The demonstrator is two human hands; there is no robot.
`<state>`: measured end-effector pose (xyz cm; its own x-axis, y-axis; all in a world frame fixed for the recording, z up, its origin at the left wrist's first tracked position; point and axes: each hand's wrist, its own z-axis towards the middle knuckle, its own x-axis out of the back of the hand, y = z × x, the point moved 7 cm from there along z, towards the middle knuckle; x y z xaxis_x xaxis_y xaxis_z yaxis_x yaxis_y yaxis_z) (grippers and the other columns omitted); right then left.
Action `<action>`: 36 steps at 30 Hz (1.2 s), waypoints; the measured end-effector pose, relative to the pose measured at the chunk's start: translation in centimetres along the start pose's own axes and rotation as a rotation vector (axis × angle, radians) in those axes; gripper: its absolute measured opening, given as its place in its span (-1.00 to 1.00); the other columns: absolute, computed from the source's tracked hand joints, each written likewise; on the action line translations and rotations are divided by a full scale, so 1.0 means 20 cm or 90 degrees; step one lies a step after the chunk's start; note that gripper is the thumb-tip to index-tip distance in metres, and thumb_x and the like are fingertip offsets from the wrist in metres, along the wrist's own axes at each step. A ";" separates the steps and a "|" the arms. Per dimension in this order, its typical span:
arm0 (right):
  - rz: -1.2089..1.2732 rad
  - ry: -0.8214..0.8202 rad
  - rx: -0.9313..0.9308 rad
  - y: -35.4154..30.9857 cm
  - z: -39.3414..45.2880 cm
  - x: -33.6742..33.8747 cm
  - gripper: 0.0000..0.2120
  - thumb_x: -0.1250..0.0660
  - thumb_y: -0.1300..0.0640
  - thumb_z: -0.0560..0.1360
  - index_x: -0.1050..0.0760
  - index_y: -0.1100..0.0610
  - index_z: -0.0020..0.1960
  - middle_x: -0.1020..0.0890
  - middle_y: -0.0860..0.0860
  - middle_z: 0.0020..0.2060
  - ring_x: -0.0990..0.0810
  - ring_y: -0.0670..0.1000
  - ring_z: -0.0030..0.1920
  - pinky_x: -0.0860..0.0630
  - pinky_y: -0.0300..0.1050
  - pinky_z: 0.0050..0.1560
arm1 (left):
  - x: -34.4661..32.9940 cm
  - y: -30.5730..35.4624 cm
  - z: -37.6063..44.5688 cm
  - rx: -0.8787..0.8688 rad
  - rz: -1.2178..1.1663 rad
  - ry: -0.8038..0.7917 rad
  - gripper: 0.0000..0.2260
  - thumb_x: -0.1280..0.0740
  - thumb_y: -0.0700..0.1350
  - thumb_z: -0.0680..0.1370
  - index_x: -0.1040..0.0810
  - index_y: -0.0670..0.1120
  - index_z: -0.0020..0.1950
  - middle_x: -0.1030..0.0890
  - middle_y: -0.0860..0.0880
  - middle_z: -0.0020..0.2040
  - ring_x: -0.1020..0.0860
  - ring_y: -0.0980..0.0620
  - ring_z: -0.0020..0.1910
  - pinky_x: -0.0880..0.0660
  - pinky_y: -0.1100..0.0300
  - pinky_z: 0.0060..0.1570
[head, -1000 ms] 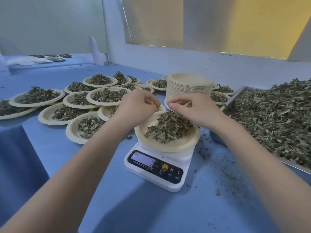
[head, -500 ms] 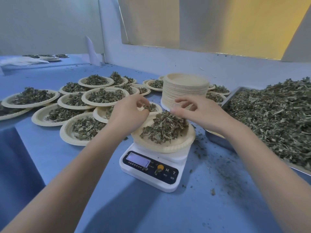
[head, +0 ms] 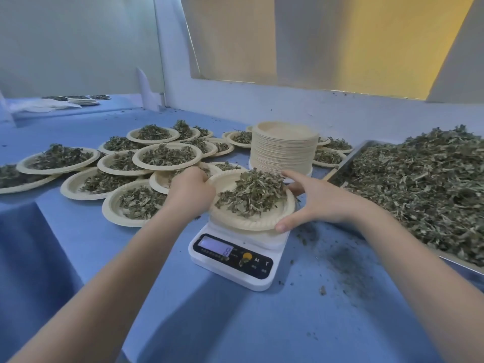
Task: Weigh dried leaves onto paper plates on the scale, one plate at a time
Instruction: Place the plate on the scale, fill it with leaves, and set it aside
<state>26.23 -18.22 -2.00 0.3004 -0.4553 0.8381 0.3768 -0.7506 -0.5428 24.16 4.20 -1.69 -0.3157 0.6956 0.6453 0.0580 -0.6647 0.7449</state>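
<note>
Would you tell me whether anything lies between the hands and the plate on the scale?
Nothing visible does: the left hand and right hand already grip the plate at opposite rims, above the scale.

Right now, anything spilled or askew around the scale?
Yes. Leaf crumbs and dust are scattered on the blue tablecloth right of the scale, below the metal tray. The filled paper plates at left overlap in a loose, uneven pile. The plate on the scale looks tilted.

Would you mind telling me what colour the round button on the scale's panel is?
Yellow-orange; the button sits on the scale's dark panel, clearest in the head view.
</note>
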 end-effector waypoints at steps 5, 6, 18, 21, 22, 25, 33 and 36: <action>0.048 0.035 0.054 -0.13 0.03 0.09 0.20 -0.54 -0.34 -0.01 -0.06 -0.17 0.52 -0.32 -0.16 0.43 -0.33 -0.20 0.32 -0.28 -0.18 0.34 | 0.17 0.02 0.03 -0.016 0.014 0.051 -0.79 -0.13 -0.36 0.45 -0.39 -0.05 -0.19 -0.46 -0.09 -0.26 -0.31 -0.04 -0.33 -0.27 0.15 -0.28; 0.038 0.030 0.068 -0.18 0.05 0.11 0.17 -0.53 -0.34 0.01 -0.09 -0.16 0.51 -0.32 -0.19 0.42 -0.34 -0.21 0.30 -0.30 -0.20 0.31 | 0.20 0.03 0.04 -0.017 0.024 0.053 -0.80 -0.13 -0.37 0.44 -0.39 -0.06 -0.16 -0.46 -0.10 -0.28 -0.29 -0.04 -0.35 -0.24 0.14 -0.30; -0.073 -0.089 0.216 -0.96 0.67 -0.03 0.09 -0.45 -0.37 0.04 -0.16 -0.16 0.50 -0.26 -0.24 0.43 -0.28 -0.14 0.38 -0.24 -0.22 0.23 | 0.94 -0.35 0.25 0.078 0.036 0.176 -0.81 -0.13 -0.35 0.43 -0.53 -0.22 -0.21 -0.52 -0.29 -0.27 -0.37 -0.06 -0.32 -0.28 0.14 -0.27; -0.062 -0.120 0.242 -1.13 0.89 -0.12 0.02 -0.50 -0.30 0.15 -0.13 -0.18 0.50 -0.22 -0.22 0.46 -0.27 -0.09 0.41 -0.24 -0.18 0.23 | 1.11 -0.51 0.35 0.113 0.057 0.188 -0.80 -0.13 -0.33 0.43 -0.51 -0.14 -0.20 -0.44 -0.18 -0.29 -0.36 -0.05 -0.26 -0.28 0.14 -0.21; -0.048 -0.121 0.246 -1.18 0.96 -0.14 0.00 -0.53 -0.25 0.17 -0.12 -0.18 0.50 -0.23 -0.20 0.46 -0.28 -0.07 0.40 -0.24 -0.17 0.23 | 1.17 -0.55 0.39 0.115 0.077 0.199 -0.81 -0.14 -0.31 0.46 -0.53 -0.13 -0.18 -0.50 -0.19 -0.27 -0.43 -0.09 -0.25 -0.33 0.14 -0.20; -0.017 -0.108 0.262 -1.31 1.20 -0.19 0.00 -0.57 -0.14 0.21 -0.12 -0.14 0.51 -0.30 -0.12 0.45 -0.35 -0.04 0.38 -0.29 -0.15 0.31 | 1.30 -0.68 0.54 0.130 0.116 0.231 -0.84 -0.16 -0.26 0.55 -0.51 -0.14 -0.15 -0.63 -0.24 -0.05 -0.56 -0.17 -0.10 -0.43 0.12 -0.15; 0.083 -0.015 0.193 -1.33 1.78 -0.34 -0.12 -0.59 0.05 0.27 -0.23 -0.01 0.48 -0.54 0.10 0.24 -0.54 0.06 0.20 -0.40 -0.09 0.21 | 1.30 -1.06 1.02 0.222 0.146 0.219 -0.88 -0.17 -0.32 0.53 -0.50 -0.28 -0.08 -0.52 -0.22 -0.17 -0.39 -0.10 -0.23 -0.28 0.15 -0.32; 0.033 0.002 0.179 -1.30 1.91 -0.45 -0.20 -0.58 0.10 0.30 -0.29 0.01 0.45 -0.57 0.08 0.19 -0.51 0.07 0.23 -0.36 -0.15 0.08 | 1.22 -1.17 1.11 0.243 0.164 0.198 -0.89 -0.17 -0.32 0.53 -0.42 -0.24 -0.17 -0.41 -0.13 -0.32 -0.31 -0.02 -0.38 -0.21 0.17 -0.43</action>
<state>47.24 23.67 2.55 0.3235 -0.4917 0.8084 0.5894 -0.5637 -0.5787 36.04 42.75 0.47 -0.5077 0.3712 0.7774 0.4910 -0.6168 0.6152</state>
